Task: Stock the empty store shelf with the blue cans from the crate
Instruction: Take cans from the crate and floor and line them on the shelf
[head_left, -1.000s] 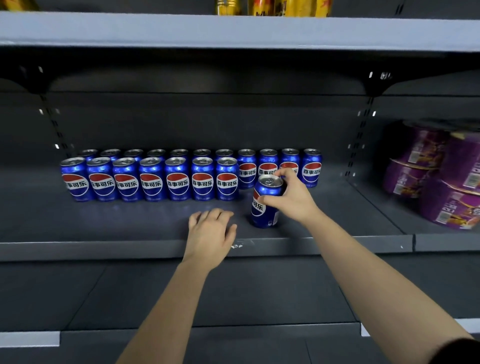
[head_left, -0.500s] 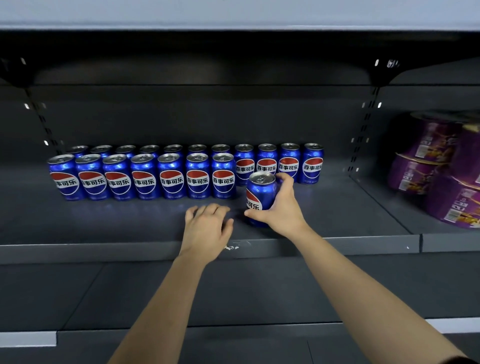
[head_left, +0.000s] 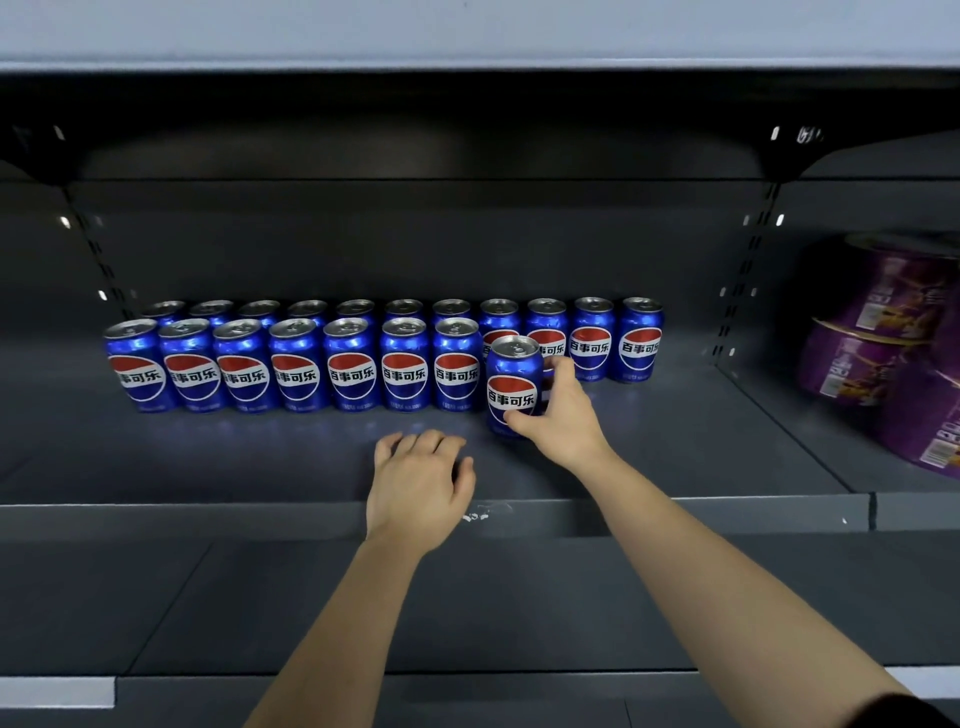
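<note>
On the dark grey metal store shelf (head_left: 208, 467), your right hand (head_left: 563, 415) wraps the blue aluminium cola can (head_left: 511, 384) from its right side, thumb low across the label, fingers curled behind. The can stands upright, base apparently on the deck. It is just beside the right end of the front row of seven matching blue cans (head_left: 353, 366), but a bit fwd of their line. Your left hand (head_left: 418, 483) lies flat w/ relaxed fingers near the shelf's front lip, holding nothing. Risks, as I judge them: push back too fast & your knuckles or the can clip the back row of blue cans (head_left: 592, 338) right behind, tipping one. Slide it in at an angle & it bumps the front row's end can, knocking the line crooked. Let go early & it stays proud of the row. Crate isn't in view, so can't tell how many remain. Vs 1 s ago: the can has gone from near the front lip back toward the row, label now turned square to you. Your left hand hasn't budged.
</note>
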